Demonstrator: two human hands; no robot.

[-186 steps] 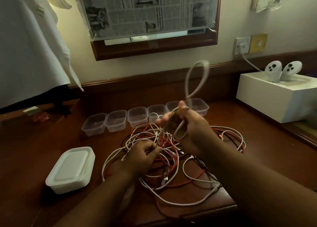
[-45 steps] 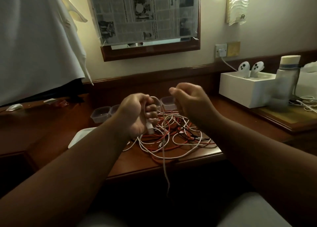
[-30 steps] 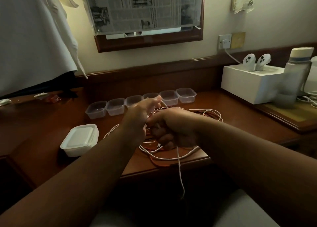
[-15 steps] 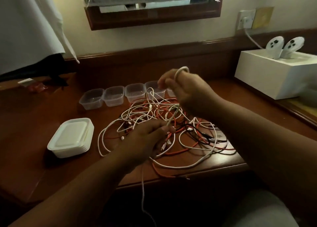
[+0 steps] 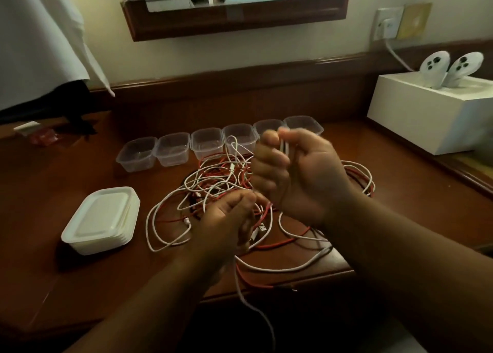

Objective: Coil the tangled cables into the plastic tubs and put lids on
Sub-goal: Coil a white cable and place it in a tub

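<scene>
A tangle of white and red cables (image 5: 213, 190) lies on the brown desk (image 5: 66, 192). My right hand (image 5: 296, 176) is raised above the tangle, closed on folded loops of a white cable (image 5: 283, 146). Lower and to the left, my left hand (image 5: 226, 219) pinches the same white cable, whose loose end (image 5: 248, 299) hangs over the desk's front edge. Behind the tangle stands a row of several clear plastic tubs (image 5: 173, 150), all without lids. A stack of white lids (image 5: 102, 219) sits at the left.
A white box (image 5: 432, 118) with two white controllers (image 5: 450, 67) stands at the right, its lead plugged into a wall socket (image 5: 388, 23). A white cloth (image 5: 40, 38) hangs at the left. A wood-framed mirror (image 5: 234, 19) is on the wall.
My right hand has come down and turned, its loops of white cable now closed in the fist. My left hand has moved up closer under it. The view has tilted slightly.
</scene>
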